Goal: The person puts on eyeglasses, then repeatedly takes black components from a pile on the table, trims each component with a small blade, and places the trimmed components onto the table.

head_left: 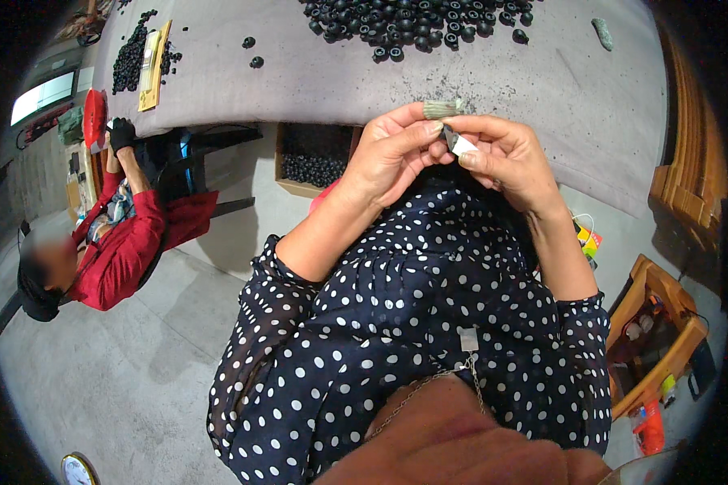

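My left hand (pixel 396 153) and my right hand (pixel 510 158) meet just off the near edge of the table, in front of my body. A greenish-grey ribbed finger sleeve (pixel 441 109) covers the tip of my left index finger. Between the thumb and fingers of my right hand is a small flat piece with a white end (pixel 463 146) and a dark, pointed tip like a blade. That tip touches a small black part pinched in my left fingers, mostly hidden by them. Beyond the hands, a heap of round black parts with ring-shaped openings (pixel 412 24) lies on the grey-covered table (pixel 315 89).
Dark crumbs scatter over the cloth. Another finger sleeve (pixel 603 34) lies at the far right. Smaller black parts (pixel 129 61) sit beside a yellow strip (pixel 154 69) at left. Below the table is a box of black parts (pixel 311 170). A person in red (pixel 129 250) sits at left.
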A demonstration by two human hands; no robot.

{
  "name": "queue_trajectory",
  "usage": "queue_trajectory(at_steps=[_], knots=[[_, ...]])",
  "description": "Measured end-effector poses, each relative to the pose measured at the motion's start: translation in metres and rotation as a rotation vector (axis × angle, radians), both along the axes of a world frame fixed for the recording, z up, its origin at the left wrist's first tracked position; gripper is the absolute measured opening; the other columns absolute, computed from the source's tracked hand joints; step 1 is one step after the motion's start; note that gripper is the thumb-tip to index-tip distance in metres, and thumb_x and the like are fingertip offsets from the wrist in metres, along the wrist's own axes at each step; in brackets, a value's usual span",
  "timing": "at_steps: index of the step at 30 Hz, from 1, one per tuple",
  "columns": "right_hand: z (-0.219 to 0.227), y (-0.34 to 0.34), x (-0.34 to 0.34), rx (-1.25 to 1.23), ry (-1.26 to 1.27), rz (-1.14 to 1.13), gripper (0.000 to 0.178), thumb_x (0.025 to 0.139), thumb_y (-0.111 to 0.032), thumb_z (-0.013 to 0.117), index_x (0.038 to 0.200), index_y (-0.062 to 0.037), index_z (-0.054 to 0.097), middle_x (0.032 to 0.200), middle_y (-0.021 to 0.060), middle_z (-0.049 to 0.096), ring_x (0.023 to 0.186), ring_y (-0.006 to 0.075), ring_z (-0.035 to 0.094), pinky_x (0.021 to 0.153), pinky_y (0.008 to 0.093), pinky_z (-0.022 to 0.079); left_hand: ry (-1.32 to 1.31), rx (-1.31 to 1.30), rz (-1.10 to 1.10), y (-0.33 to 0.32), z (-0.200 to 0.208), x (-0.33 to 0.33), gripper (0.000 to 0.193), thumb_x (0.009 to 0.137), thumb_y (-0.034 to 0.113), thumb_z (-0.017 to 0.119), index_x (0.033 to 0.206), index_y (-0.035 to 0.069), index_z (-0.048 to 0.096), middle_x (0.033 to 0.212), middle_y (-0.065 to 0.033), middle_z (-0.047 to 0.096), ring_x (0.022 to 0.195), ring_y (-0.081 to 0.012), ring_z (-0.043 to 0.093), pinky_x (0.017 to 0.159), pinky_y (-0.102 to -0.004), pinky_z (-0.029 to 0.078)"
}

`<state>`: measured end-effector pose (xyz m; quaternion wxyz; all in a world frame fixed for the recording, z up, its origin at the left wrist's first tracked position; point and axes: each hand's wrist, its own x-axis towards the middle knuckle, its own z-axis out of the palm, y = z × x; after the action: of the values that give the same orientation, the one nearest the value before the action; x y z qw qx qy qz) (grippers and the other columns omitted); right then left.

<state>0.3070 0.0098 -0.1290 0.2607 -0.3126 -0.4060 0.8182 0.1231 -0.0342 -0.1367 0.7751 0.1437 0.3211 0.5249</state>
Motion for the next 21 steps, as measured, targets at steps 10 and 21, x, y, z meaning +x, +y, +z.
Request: queue_trajectory(at_steps=[10,21], knots=[[0.0035,0.0038,0.0013,0.023,0.027,0.031,0.039,0.082,-0.010,0.066,0.118,0.0000,0.056,0.084,0.0009,0.063,0.062,0.0004,0.051,0.049,0.0131,0.038,-0.006,-0.042,0.015,0.0040,0.0010,0.0001,0.024,0.087,0.006,0.058,0.109,-0.003,0.057,0.087,-0.0079,0.063,0.072,-0.0121,0.060,0.070,-0.0273,0.054],[0.0040,0.0066,0.0014,-0.001,0.056,0.065,0.042,0.082,-0.011,0.066,0.120,0.0003,0.054,0.087,0.0023,0.062,0.062,0.0008,0.051,0.048,0.0131,0.038,-0.045,-0.060,0.018,0.0056,0.0034,-0.0024,0.023,0.087,0.006,0.059,0.108,-0.002,0.057,0.088,-0.0090,0.063,0.072,-0.0130,0.060,0.068,-0.0262,0.054]])
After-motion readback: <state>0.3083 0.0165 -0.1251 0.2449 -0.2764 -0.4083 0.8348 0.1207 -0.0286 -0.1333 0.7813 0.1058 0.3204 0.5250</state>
